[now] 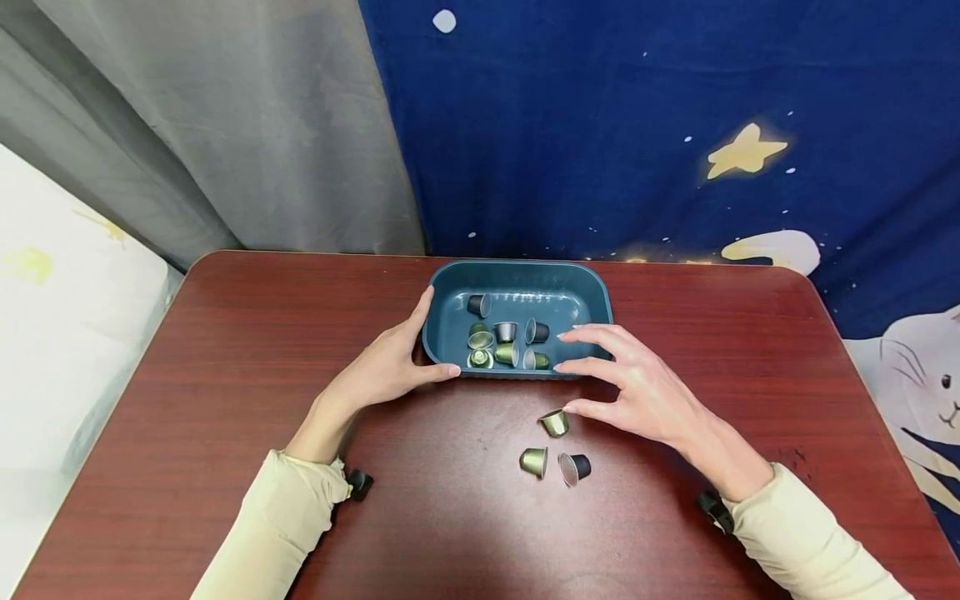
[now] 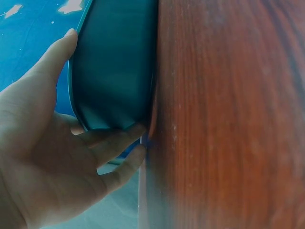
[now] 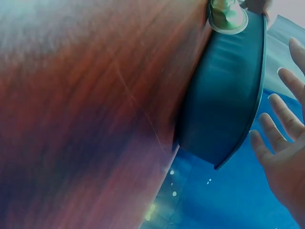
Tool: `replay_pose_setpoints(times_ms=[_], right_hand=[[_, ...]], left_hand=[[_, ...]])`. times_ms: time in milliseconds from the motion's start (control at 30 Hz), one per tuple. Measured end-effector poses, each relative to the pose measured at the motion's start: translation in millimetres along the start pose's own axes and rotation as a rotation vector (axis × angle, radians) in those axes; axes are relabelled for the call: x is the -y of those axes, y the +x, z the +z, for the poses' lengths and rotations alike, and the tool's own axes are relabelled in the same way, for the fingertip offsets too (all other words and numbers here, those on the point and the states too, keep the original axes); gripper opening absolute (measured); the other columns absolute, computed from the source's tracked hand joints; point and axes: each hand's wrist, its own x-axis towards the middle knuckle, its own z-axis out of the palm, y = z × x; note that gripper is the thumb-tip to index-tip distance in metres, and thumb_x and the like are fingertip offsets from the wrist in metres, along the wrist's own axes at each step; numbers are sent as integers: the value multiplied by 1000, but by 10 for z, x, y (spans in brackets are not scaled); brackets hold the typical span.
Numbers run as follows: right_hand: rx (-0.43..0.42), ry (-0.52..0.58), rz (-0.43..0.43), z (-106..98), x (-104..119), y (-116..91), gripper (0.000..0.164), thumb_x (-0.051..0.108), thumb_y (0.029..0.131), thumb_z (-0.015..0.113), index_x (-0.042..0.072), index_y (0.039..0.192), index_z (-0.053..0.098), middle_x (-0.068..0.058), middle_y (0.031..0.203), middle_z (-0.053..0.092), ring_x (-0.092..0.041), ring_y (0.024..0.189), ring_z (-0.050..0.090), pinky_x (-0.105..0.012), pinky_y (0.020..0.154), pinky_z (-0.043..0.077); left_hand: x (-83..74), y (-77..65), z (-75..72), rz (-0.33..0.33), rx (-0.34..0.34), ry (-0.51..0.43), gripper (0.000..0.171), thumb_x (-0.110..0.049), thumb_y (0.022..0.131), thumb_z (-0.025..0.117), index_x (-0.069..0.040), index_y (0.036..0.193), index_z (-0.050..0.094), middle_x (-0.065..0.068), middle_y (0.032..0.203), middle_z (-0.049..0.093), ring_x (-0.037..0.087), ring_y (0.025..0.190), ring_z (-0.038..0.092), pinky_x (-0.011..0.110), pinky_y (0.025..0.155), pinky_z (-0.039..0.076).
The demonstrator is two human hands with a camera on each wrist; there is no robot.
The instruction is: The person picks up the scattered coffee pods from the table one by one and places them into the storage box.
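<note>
My left hand (image 1: 385, 362) holds the left end of a teal plastic tub (image 1: 517, 271), thumb at the front rim and fingers along its end wall; in the left wrist view the fingers (image 2: 116, 145) reach low on the tub. Several green and dark coffee capsules lie in the tub, mostly in its front half, among them a dark capsule (image 1: 479, 305). Above the tub's front right corner, my right hand (image 1: 637, 383) has its fingers spread, with nothing between them. Close by its thumb tip is a tilted green capsule (image 1: 555, 422), in front of the tub.
Nearer me on the red-brown table (image 1: 420, 517), a green capsule (image 1: 534, 462) and a dark capsule (image 1: 575, 469) lie on their sides. The tub stands near the far table edge, with a grey curtain (image 1: 300, 125) and a blue star-patterned curtain (image 1: 585, 125) behind.
</note>
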Motion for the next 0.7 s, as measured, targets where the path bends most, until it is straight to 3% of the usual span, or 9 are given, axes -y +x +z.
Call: replay_pose_setpoints(times_ms=[300, 500, 700], right_hand=[[-3, 18, -5, 85, 60, -96, 40, 28, 76, 86, 23, 114, 75, -7, 138, 55, -29, 129, 47, -33, 111, 29], [-29, -4, -24, 104, 92, -149, 36, 25, 75, 85, 20, 110, 75, -9, 135, 57, -31, 127, 49, -34, 111, 29], [-59, -14, -42, 92, 132, -181, 39, 20, 71, 87, 19, 109, 76, -9, 131, 60, -29, 116, 53, -35, 101, 35]], left_hand=[[-18, 3, 3, -7, 0, -5, 117, -69, 80, 69, -31, 159, -9, 11, 159, 30, 25, 142, 37, 48, 111, 35], [-14, -2, -2, -8, -1, 5, 117, -68, 80, 69, -30, 159, -10, 12, 159, 30, 25, 141, 37, 48, 111, 35], [-14, -3, -3, -9, 0, 10, 118, -66, 81, 69, -29, 159, -10, 12, 159, 30, 26, 141, 38, 48, 110, 36]])
